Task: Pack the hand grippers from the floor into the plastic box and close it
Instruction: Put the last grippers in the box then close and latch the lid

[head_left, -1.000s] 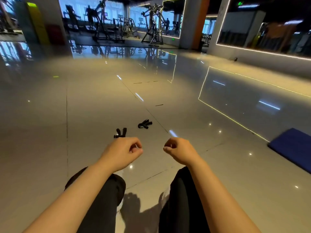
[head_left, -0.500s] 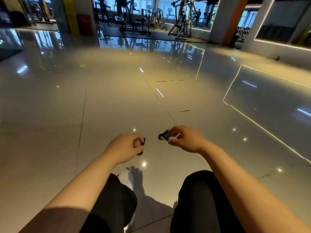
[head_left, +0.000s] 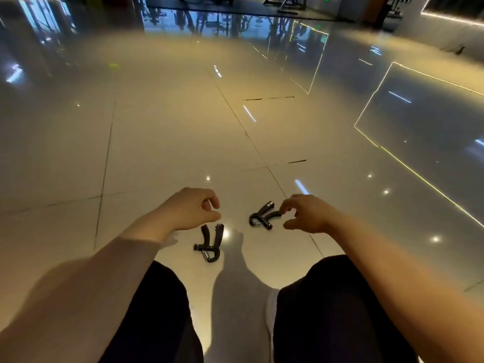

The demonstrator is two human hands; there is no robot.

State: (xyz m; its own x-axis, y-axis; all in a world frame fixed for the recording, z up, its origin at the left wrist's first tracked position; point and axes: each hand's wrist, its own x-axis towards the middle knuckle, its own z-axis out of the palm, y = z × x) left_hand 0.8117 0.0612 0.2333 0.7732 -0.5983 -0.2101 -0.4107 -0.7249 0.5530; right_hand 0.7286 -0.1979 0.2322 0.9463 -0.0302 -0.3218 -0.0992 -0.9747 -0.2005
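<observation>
Left hand (head_left: 187,210): fingers curled, gripping nothing, just above near hand gripper (head_left: 209,242). Right hand (head_left: 309,213): curled, fingertip touching far hand gripper (head_left: 262,217). Both lie on floor (head_left: 157,140). Step: pickup. Next: grasp handles. Box unseen.

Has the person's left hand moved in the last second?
Yes. The left hand has reached forward: it was short of the nearer hand gripper lying on the floor, and is now past its handles.
</observation>
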